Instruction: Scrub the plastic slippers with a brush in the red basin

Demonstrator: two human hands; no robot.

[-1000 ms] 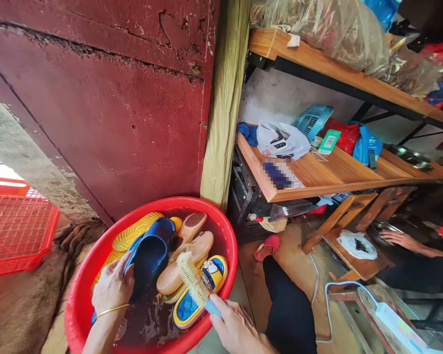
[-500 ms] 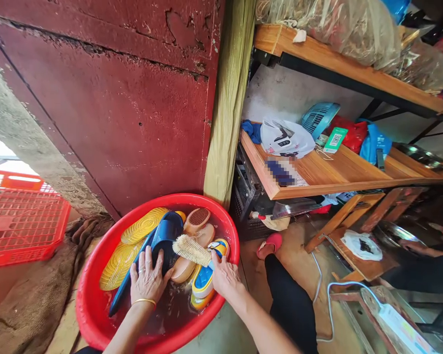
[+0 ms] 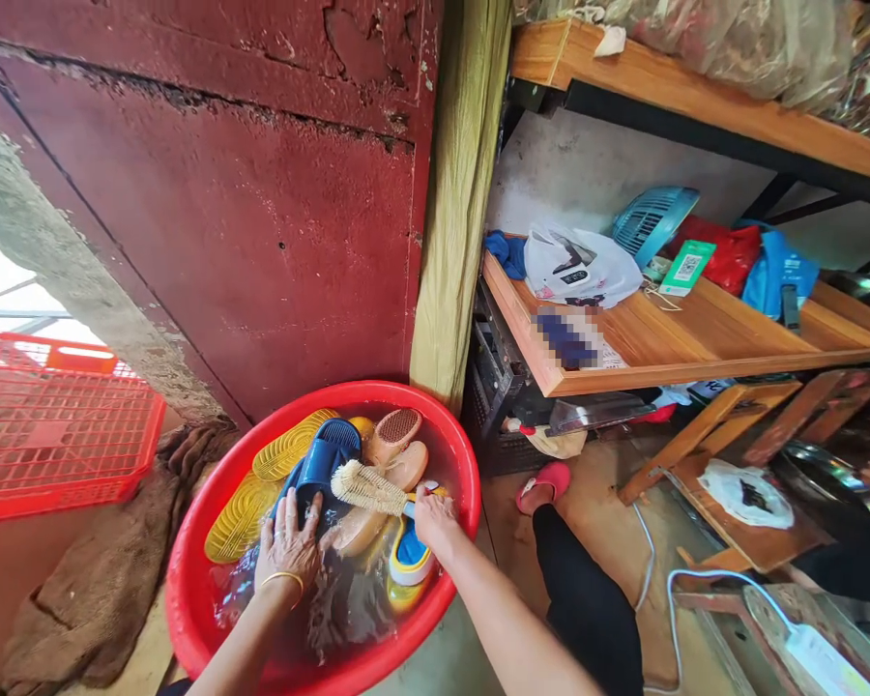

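Here, in the head view, the blue slipper (image 3: 323,462) lies in the red tub (image 3: 177,590), in the lower left of the frame, directly beyond the left hand (image 3: 288,548). Its long axis slants from lower left to upper right, pointing away from the person; the near end goes into the murky water, where its outline is lost. The left hand is clearly the nearer one: palm down, fingers spread, fingertips against the slipper, not curled round it.

The right hand (image 3: 435,519) comes in from the right and is closed round the handle of the scrub brush (image 3: 371,491). The brush lies crosswise, bristles to the left and handle sloping down to the right, so its head reaches the slipper's right side; whether the bristles touch cannot be told.

Beneath and beyond the brush are tan shoes (image 3: 408,464), below the right hand is a blue-and-yellow slipper (image 3: 409,547), and left of the blue slipper lie yellow soles (image 3: 236,522) turned upward.
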